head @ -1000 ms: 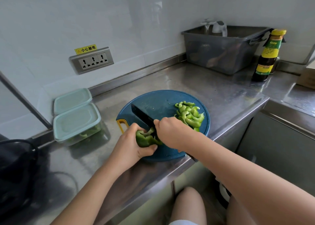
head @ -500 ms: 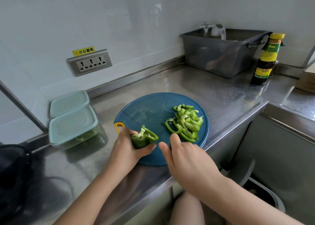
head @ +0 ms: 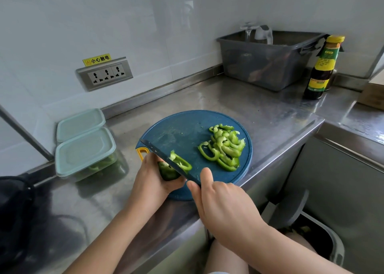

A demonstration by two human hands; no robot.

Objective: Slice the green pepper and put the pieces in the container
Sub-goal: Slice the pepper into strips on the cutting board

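On the steel worktop (head: 259, 111) lies a round blue cutting board (head: 182, 130) with a yellow handle loop at its left edge. The left hand (head: 152, 178) holds the remaining piece of the green pepper (head: 167, 172) on the near left part of the board. Its fingers are curled over the pepper from the left and the thumb lies along the near side. The dark blade of the knife (head: 160, 152) stands across the pepper, running diagonally from the far left toward the right hand (head: 224, 205). A partly cut slice shows on the right side of the blade. The right hand grips the knife where the blade meets the handle, with thumb and forefinger pinching the blade from both sides. The other fingers are folded under the palm, and the handle itself is hidden. A heap of pepper strips (head: 225, 147) lies on the right part of the board, apart from the knife. To the left of the board, near the wall, stand two containers with pale green lids. The nearer container (head: 85, 152) has its lid on, and some green pieces show through its clear wall. At the back right stand a grey tub (head: 268, 66) and a dark sauce bottle (head: 321, 70).
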